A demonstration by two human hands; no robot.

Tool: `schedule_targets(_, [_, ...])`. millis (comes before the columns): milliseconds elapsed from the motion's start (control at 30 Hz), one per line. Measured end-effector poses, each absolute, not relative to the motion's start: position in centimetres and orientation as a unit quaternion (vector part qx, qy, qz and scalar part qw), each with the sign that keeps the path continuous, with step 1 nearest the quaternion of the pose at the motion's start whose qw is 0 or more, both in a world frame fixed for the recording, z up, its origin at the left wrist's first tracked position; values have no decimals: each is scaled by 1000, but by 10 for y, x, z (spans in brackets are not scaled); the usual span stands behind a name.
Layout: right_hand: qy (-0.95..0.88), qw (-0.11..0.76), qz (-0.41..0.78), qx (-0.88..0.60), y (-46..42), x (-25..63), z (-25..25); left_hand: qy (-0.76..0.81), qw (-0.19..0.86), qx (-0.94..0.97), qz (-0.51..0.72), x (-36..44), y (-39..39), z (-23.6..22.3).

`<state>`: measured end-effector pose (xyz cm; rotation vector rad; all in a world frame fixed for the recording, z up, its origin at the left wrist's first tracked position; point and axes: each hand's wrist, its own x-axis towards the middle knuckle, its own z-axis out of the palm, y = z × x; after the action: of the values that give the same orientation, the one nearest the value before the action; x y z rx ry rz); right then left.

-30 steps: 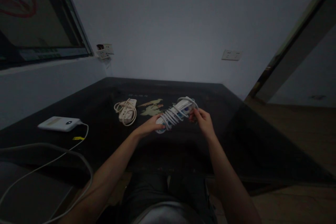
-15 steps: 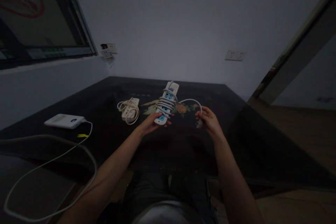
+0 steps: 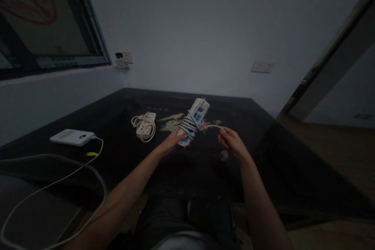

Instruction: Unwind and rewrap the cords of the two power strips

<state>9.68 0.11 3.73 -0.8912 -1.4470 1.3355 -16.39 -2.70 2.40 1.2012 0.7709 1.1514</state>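
My left hand [image 3: 172, 142] is closed around the near end of a white power strip [image 3: 201, 106] with blue sockets, holding it tilted above the table. Several turns of its pale power cord [image 3: 188, 124] wrap the middle of the strip. From these turns a free length runs right to my right hand [image 3: 231, 140], whose fingers are pinched on it. Below that hand hangs the plug [image 3: 224, 155], a little blurred.
Left of my hands, a second power strip [image 3: 143, 129] lies with its cord bundled on the black table [image 3: 187, 175]. A white power bank [image 3: 72, 136] with a cable [image 3: 98, 154] sits farther left, near a yellow tag [image 3: 91, 154]. Wall sockets [image 3: 262, 66] are behind.
The power strip first swung more upright, then tipped back to the right. My right hand drew a length of cord out from the strip, and the plug now dangles below it.
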Motion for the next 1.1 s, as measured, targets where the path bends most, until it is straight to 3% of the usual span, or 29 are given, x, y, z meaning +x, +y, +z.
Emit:
schedule_targets(133, [-616, 470, 496, -392, 5, 95, 31, 321, 615, 545, 471, -163, -29, 24])
schedule_targets(267, [-708, 494, 254, -436, 9, 89, 25, 310, 621, 551, 464, -160, -32, 26])
schedule_targets(367, [-778, 481, 119, -385, 5, 77, 21, 313, 615, 553, 467, -158, -32, 25])
schedule_targets(467, [-813, 458, 145, -331, -2, 61, 17, 342, 592, 562, 465, -158, -28, 21])
schedule_targets(600, [-782, 437, 272, -352, -10, 49, 17, 417, 497, 599, 469, -162, -19, 15])
schedule_targets(767, [-716, 476, 316, -402, -11, 45, 19, 465, 380, 654, 461, -165, -15, 10])
schedule_targets(967, [-686, 528, 279, -416, -11, 50, 27, 467, 366, 687, 420, -169, -19, 16])
schedule_targets(1100, [-584, 596, 398, -381, -8, 59, 34, 442, 399, 705, 386, -174, -22, 25])
